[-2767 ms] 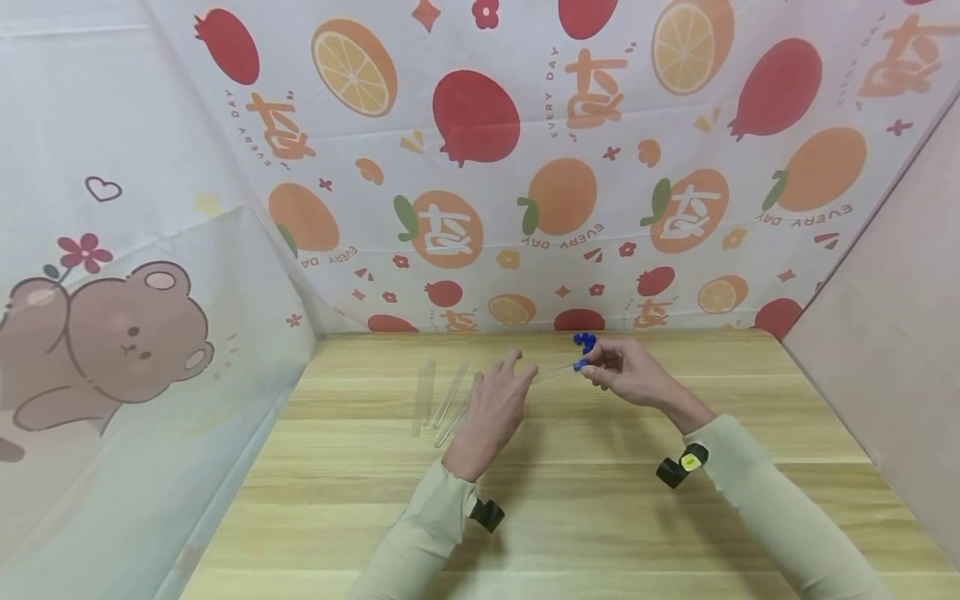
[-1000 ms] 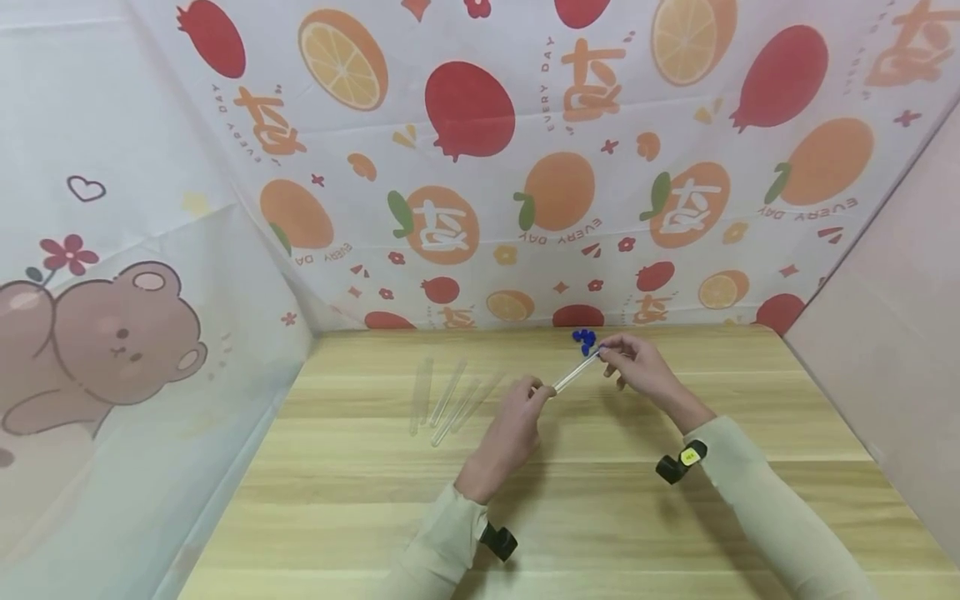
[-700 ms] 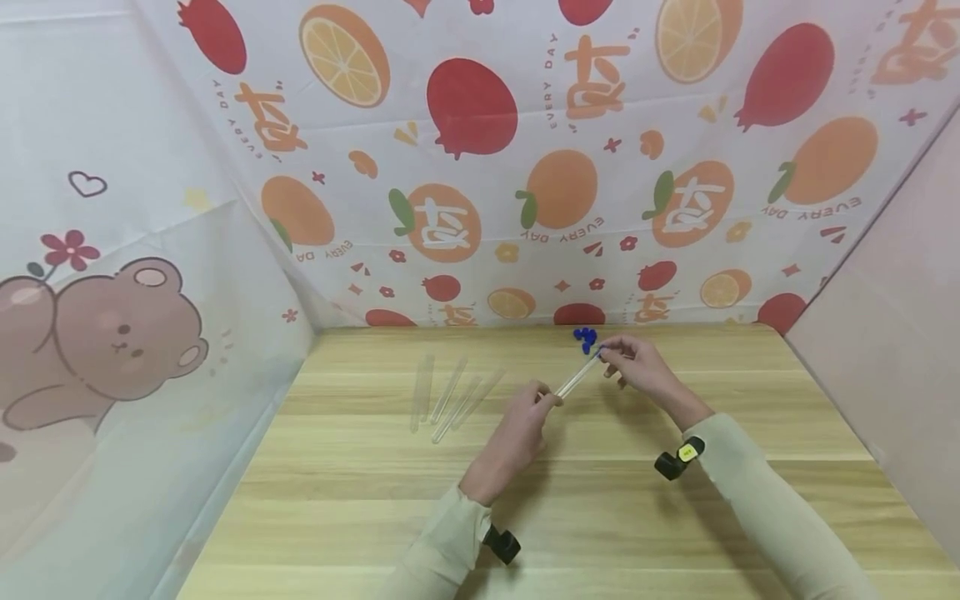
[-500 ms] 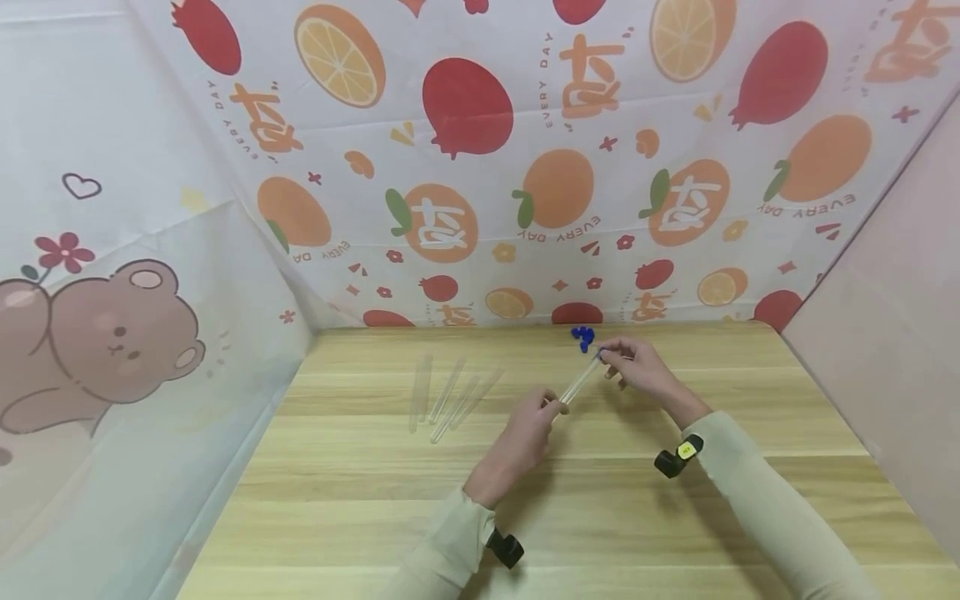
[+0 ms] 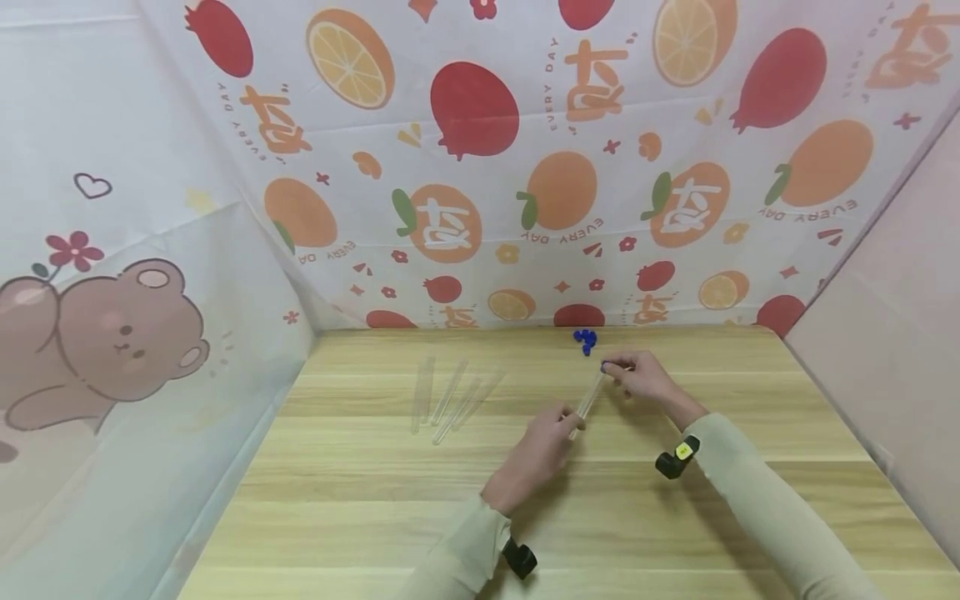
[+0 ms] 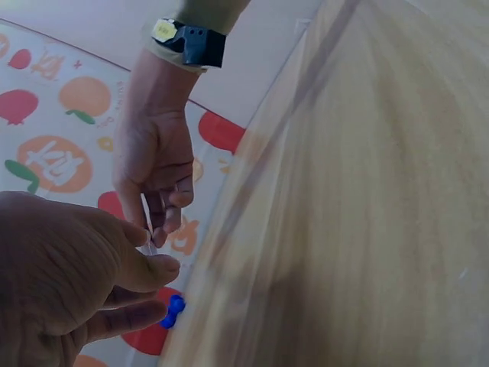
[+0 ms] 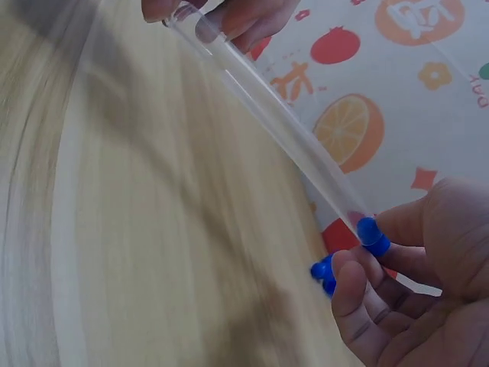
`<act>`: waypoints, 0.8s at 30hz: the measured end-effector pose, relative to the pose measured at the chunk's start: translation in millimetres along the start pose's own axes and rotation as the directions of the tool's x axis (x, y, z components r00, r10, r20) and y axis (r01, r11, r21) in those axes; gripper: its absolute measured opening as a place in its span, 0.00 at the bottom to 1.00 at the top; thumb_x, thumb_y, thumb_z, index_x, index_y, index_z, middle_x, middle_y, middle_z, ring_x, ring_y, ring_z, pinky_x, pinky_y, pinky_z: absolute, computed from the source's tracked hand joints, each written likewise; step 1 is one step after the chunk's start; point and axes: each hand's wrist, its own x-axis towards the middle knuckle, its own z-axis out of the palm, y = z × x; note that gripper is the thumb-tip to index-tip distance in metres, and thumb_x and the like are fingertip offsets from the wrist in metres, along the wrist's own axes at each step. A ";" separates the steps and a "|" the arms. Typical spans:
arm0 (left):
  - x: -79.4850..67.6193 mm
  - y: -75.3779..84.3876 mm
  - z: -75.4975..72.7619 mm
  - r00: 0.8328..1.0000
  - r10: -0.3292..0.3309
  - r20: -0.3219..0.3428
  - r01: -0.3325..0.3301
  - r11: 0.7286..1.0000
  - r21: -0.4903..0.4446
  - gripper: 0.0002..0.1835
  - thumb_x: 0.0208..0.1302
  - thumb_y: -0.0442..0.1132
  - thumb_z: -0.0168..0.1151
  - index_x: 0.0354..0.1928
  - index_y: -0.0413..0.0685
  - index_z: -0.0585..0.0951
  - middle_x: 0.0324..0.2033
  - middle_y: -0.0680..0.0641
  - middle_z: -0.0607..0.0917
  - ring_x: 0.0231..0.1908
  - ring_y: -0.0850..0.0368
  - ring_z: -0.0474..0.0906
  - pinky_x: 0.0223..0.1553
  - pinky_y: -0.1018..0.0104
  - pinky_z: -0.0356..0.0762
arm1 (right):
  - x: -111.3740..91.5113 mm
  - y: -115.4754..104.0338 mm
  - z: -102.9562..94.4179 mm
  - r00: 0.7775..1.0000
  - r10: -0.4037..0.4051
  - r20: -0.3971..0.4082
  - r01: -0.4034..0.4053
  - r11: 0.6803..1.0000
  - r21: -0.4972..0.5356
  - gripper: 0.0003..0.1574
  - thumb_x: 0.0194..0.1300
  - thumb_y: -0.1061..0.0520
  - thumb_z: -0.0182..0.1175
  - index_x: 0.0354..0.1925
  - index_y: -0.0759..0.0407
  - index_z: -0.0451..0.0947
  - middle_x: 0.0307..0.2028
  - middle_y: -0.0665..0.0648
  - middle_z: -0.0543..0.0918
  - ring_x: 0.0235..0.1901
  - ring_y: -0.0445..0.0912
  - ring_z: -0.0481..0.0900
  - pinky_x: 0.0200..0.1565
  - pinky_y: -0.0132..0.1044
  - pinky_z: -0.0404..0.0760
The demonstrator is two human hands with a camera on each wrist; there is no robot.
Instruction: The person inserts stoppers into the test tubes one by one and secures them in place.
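A clear test tube (image 7: 267, 115) runs slanted between my two hands above the table. My left hand (image 5: 536, 450) pinches it near its lower end, between thumb and fingers. At the upper end, thumb and forefinger of my right hand (image 5: 645, 382) pinch a blue cap (image 7: 373, 235), which sits right at the tube's mouth. Just beyond that hand, several more blue caps (image 5: 586, 338) lie in a small cluster. In the left wrist view the tube is mostly hidden behind the fingers of my left hand (image 6: 76, 275).
Several clear test tubes (image 5: 448, 393) lie loosely side by side on the wooden table (image 5: 360, 500), left of my hands. A fruit-print cloth (image 5: 480, 217) hangs along the back edge, and a bear-print cloth (image 5: 127, 350) hangs on the left.
My left hand picked up a tube and brought it to the right hand's cap. Since then it has moved right and toward me, tilting the tube steeper; the right hand has come slightly nearer.
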 end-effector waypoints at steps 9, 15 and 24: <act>2.7 4.2 9.2 0.998 -0.039 0.049 0.039 0.999 -0.008 0.18 0.59 0.24 0.65 0.51 0.43 0.83 0.48 0.46 0.82 0.46 0.55 0.82 0.50 0.72 0.83 | 1.6 8.1 -0.6 1.000 -0.008 -0.030 0.007 0.999 -0.033 0.22 0.75 0.54 0.58 0.57 0.70 0.79 0.42 0.71 0.85 0.34 0.52 0.82 0.30 0.38 0.85; 3.6 0.1 15.1 0.998 -0.027 0.051 0.026 0.999 0.021 0.16 0.60 0.28 0.68 0.50 0.45 0.83 0.46 0.48 0.83 0.44 0.56 0.81 0.49 0.72 0.82 | 5.7 15.9 -3.0 0.999 0.029 -0.014 -0.029 0.999 -0.018 0.21 0.76 0.53 0.56 0.57 0.68 0.80 0.39 0.66 0.83 0.29 0.46 0.78 0.28 0.34 0.82; 5.2 -4.1 23.0 0.997 -0.055 0.048 0.050 0.994 0.093 0.14 0.62 0.34 0.70 0.50 0.49 0.84 0.44 0.50 0.85 0.41 0.58 0.81 0.44 0.73 0.81 | 4.5 18.2 -6.6 0.995 0.054 0.088 -0.057 0.998 0.024 0.23 0.80 0.56 0.47 0.60 0.69 0.77 0.40 0.64 0.82 0.30 0.44 0.76 0.29 0.31 0.78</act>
